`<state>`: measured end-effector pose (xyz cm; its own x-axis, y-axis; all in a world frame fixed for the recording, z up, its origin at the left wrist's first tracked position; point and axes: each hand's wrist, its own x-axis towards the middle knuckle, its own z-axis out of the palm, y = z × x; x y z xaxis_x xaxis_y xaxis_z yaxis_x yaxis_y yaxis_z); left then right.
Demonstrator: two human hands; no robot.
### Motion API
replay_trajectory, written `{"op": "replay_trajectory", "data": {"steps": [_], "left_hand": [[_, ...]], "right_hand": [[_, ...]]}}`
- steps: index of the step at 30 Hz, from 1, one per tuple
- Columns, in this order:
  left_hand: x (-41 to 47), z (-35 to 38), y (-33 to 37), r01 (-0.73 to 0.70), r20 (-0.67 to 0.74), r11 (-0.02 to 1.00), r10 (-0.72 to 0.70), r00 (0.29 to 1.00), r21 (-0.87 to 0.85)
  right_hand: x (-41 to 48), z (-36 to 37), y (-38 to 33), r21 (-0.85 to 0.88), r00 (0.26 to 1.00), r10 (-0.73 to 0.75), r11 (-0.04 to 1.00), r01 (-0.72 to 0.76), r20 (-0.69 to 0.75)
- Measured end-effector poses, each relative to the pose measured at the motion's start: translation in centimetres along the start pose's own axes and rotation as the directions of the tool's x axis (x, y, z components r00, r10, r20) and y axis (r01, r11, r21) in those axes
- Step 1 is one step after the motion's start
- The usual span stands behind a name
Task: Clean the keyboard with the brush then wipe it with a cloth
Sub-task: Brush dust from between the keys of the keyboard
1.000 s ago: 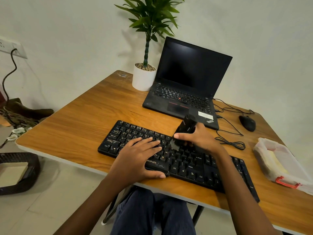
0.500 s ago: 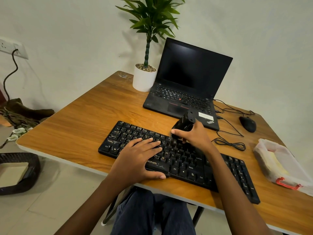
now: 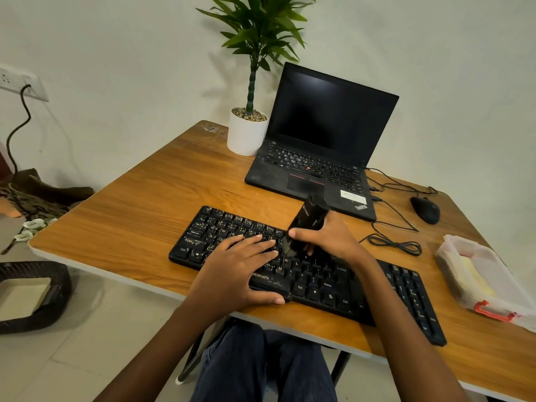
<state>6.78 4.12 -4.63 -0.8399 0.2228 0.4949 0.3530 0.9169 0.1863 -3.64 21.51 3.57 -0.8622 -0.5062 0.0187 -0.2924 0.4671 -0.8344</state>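
Observation:
A black keyboard (image 3: 319,282) lies across the front of the wooden table (image 3: 150,216). My right hand (image 3: 327,237) grips a black brush (image 3: 309,217), tilted, with its bristle end down on the keys near the keyboard's middle. My left hand (image 3: 235,271) lies flat on the keyboard's left-middle part, fingers spread, thumb at the front edge. A yellow cloth (image 3: 478,281) sits inside a clear plastic box (image 3: 452,256) at the right.
An open black laptop (image 3: 316,158) stands behind the keyboard, a white potted plant (image 3: 246,132) to its left. A black mouse (image 3: 425,210) and loose cables (image 3: 394,243) lie at the right. A dark bin (image 3: 32,294) stands on the floor at left.
My right hand swept the brush back toward the keyboard's far rows and then forward and down again onto the middle keys. My left hand stayed in place.

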Motion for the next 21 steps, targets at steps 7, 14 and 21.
{"op": "replay_trajectory", "data": {"steps": [7, 14, 21], "left_hand": [[0.0, 0.0, 0.0, -0.001, 0.002, 1.0, 0.001, 1.0, -0.004], [0.1, 0.0, 0.0, 0.002, 0.013, 1.0, -0.002, 1.0, 0.002], [0.0, 0.0, 0.0, 0.002, 0.011, 1.0, -0.002, 1.0, 0.003]], "right_hand": [[0.3, 0.2, 0.4, -0.079, 0.986, -0.024, 0.997, 0.011, -0.167], [-0.9, -0.1, 0.1, -0.077, 0.999, 0.014, 0.997, -0.01, 0.044], [-0.6, 1.6, -0.3, -0.078, 0.991, -0.077, 0.995, 0.068, -0.106]]}}
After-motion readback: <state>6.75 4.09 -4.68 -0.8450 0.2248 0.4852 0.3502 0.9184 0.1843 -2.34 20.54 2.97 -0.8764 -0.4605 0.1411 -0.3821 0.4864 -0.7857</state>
